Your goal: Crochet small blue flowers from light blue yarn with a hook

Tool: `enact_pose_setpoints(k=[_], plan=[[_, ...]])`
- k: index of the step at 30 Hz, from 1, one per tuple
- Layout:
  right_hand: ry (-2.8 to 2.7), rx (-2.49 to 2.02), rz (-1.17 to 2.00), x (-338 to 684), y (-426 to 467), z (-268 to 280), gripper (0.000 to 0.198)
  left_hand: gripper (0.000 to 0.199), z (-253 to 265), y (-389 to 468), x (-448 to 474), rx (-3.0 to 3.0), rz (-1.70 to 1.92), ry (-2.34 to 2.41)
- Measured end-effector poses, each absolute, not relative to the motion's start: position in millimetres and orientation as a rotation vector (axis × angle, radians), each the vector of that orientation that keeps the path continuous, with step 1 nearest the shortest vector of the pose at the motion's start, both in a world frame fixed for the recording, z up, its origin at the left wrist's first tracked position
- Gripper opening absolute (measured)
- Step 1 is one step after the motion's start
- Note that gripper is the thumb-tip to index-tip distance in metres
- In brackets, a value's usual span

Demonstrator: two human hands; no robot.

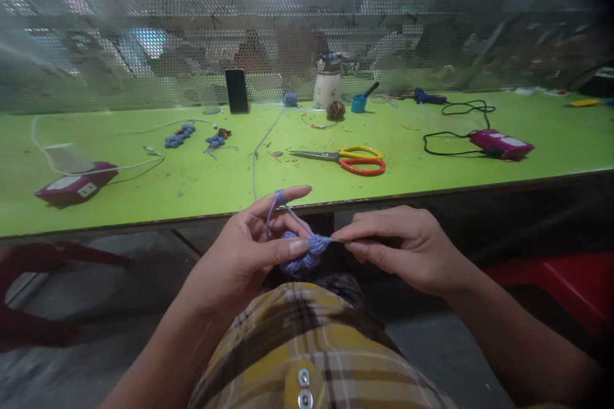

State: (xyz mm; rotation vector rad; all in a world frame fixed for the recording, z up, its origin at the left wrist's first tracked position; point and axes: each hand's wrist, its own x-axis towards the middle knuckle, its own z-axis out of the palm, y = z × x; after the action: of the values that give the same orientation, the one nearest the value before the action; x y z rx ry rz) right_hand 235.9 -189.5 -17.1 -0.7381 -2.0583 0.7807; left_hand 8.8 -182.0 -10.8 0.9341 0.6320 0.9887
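Note:
A small blue-purple crochet piece (pixel 307 257) is pinched between the thumb and fingers of my left hand (pixel 259 239), in front of the table edge. Blue yarn (pixel 261 144) runs from a small ball (pixel 290 100) at the back of the table and loops round my raised left index finger. My right hand (pixel 400 239) grips a thin crochet hook (pixel 338 241) between thumb and fingers. The hook's tip meets the right end of the crochet piece, where it is hidden in the stitches. Most of its handle is covered by my fingers.
On the green table (pixel 211 185) lie scissors (pixel 343 156) with yellow and orange handles. Blue crocheted pieces (pixel 180 135), a phone (pixel 236 91), a bottle (pixel 327 83), a dark multicoloured yarn ball (pixel 336 110) and a blue pot (pixel 359 103) stand behind. Magenta boxes with cables sit at both sides.

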Motion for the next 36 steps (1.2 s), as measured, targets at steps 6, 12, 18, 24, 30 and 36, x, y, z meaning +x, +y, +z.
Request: enact_pose_setpoints(k=[6,12,18,24,30,36], plan=[[-2.084,-0.728,0.681,234,-191,-17,0.021,0.078,-10,-185,7,0.941,0.965,0.63],[-2.145,-0.676,0.574,238,-191,-15,0.023,0.083,-11,-186,7,0.95,0.959,0.635],[-2.162,-0.705,0.593,242,-193,-14,0.024,0.071,-11,-185,8,0.934,0.952,0.63],[-2.044,-0.744,0.811,237,-192,-18,0.02,0.066,-10,-185,9,0.961,0.953,0.655],[-1.873,-0.741,0.992,232,-192,-26,0.019,0.064,-10,-184,10,0.985,0.958,0.696],[-1.465,-0.815,1.485,225,-194,-41,0.013,0.042,-14,-184,10,1.03,0.961,0.761]])
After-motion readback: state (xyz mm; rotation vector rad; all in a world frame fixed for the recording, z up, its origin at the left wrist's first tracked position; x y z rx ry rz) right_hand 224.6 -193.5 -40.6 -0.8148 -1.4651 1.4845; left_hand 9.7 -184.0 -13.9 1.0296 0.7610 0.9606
